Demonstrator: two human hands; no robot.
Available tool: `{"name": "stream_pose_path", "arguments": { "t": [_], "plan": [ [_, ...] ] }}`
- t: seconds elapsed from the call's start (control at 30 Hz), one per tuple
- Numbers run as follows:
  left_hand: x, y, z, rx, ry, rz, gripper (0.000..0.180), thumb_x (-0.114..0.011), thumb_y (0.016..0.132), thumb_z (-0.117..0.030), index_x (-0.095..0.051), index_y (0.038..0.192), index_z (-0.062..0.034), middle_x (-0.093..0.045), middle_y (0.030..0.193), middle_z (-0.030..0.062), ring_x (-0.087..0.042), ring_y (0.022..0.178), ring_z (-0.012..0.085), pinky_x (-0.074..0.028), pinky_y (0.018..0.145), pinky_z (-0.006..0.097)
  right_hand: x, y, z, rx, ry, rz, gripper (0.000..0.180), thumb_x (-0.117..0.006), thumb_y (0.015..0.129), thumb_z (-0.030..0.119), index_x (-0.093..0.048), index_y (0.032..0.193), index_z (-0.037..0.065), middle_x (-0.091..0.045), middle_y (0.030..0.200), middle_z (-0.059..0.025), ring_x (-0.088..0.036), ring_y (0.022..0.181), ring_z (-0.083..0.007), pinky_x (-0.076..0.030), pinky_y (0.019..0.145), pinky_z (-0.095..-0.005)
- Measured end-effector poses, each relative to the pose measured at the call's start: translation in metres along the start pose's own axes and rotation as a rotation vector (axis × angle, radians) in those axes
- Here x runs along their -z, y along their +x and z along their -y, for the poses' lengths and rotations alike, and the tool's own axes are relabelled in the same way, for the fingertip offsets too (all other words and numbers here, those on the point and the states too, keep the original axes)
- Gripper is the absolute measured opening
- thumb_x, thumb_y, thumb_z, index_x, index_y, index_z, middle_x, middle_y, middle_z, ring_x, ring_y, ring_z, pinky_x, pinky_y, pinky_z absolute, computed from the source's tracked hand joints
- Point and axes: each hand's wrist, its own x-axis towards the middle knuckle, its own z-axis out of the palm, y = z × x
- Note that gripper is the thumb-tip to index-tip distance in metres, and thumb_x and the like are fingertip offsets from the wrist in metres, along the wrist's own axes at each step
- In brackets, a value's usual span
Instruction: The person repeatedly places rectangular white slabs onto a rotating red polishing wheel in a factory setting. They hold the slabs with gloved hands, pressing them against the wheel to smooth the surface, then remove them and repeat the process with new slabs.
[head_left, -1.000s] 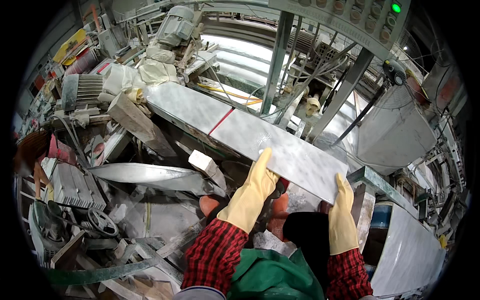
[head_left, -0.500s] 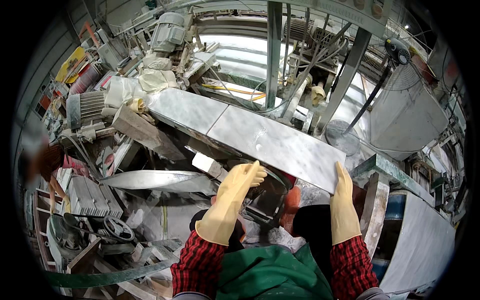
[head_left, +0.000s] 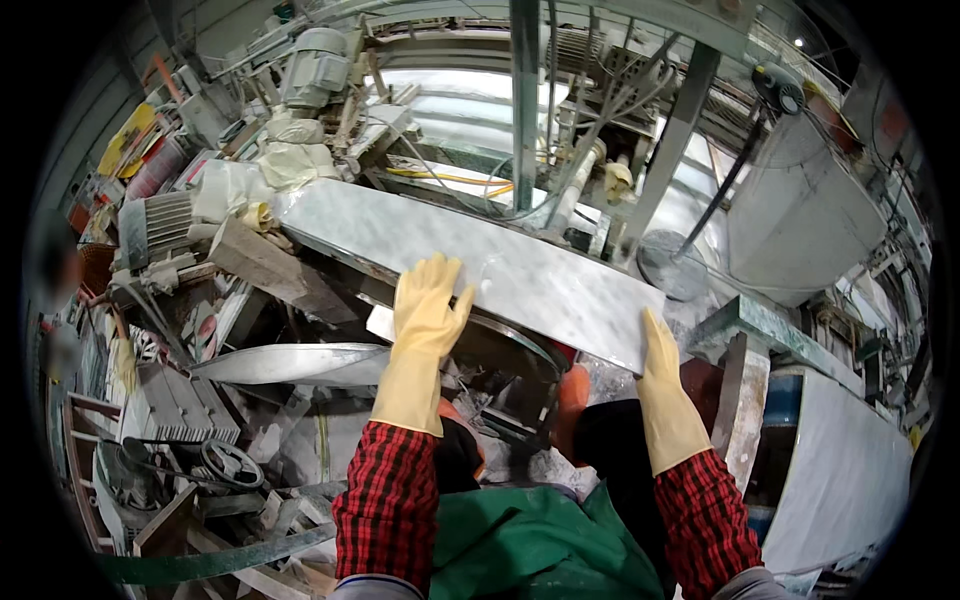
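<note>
Two white-grey marble slabs [head_left: 560, 275] lie end to end in a long strip on a narrow bench, with no gap showing between them. My left hand [head_left: 430, 310], in a cream rubber glove, rests palm down on the strip's near edge, its fingers stretched out over the top and the thumb apart. At the strip's right end, my right hand [head_left: 662, 375], gloved alike, has its straight fingers against the end edge. Its thumb is hidden.
A curved metal blade [head_left: 290, 362] lies left of my legs. Electric motors [head_left: 316, 68] stand behind. A green steel post [head_left: 524, 110] rises beyond the strip, and a pedestal fan [head_left: 780, 88] stands at right. Another slab [head_left: 845, 470] leans by blue drums. A person is at far left.
My left hand has moved up and left onto the strip, fingers spreading flat. The seam visible between the slabs earlier no longer shows. My right hand stays at the end edge.
</note>
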Motion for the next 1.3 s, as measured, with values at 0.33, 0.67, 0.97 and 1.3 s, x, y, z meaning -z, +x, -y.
{"name": "stream_pose_path", "arguments": {
  "t": [0.33,0.67,0.97,1.3],
  "plan": [
    [-0.029,0.001,0.023,0.013,0.115,-0.078,0.044,-0.061,0.093,-0.033,-0.056,0.129,-0.0104,-0.056,0.136,0.0119,-0.049,0.124,0.0337,-0.035,0.106,0.046,0.02,0.001,-0.013,0.197,-0.337,-0.038,0.053,-0.06,0.098,0.037,-0.053,0.141,0.007,-0.066,0.117,-0.0097,-0.061,0.101,-0.0176,-0.047,0.088,-0.0298],
    [-0.043,-0.024,0.031,-0.029,0.087,-0.27,0.039,-0.061,0.093,-0.026,-0.059,0.126,-0.0044,-0.056,0.132,0.0211,-0.05,0.117,0.0423,-0.038,0.1,0.049,-0.002,-0.046,0.013,-0.058,-0.139,0.041,0.046,-0.064,0.097,0.03,-0.059,0.135,0.005,-0.062,0.092,-0.0042,-0.064,0.063,-0.0173,-0.06,0.057,-0.0316],
    [-0.013,-0.038,-0.005,-0.064,-0.046,-0.095,0.043,-0.062,0.091,-0.019,-0.053,0.131,-0.0035,-0.052,0.123,0.0195,-0.049,0.111,0.0416,-0.042,0.096,0.049,-0.009,-0.057,0.028,-0.042,-0.195,0.202,0.046,-0.06,0.099,0.03,-0.056,0.139,0.008,-0.068,0.089,-0.0067,-0.062,0.05,-0.0126,-0.056,0.048,-0.0248],
    [-0.007,-0.037,-0.019,-0.081,-0.077,-0.047,0.054,-0.063,0.089,-0.017,-0.048,0.138,-0.0033,-0.051,0.123,0.0196,-0.047,0.111,0.0442,-0.044,0.096,0.048,-0.007,-0.051,0.029,-0.069,-0.323,0.336,0.059,-0.057,0.101,0.023,-0.034,0.154,0.012,-0.065,0.069,-0.0086,-0.058,0.042,-0.0121,-0.044,0.036,-0.0225]
  ]
}}
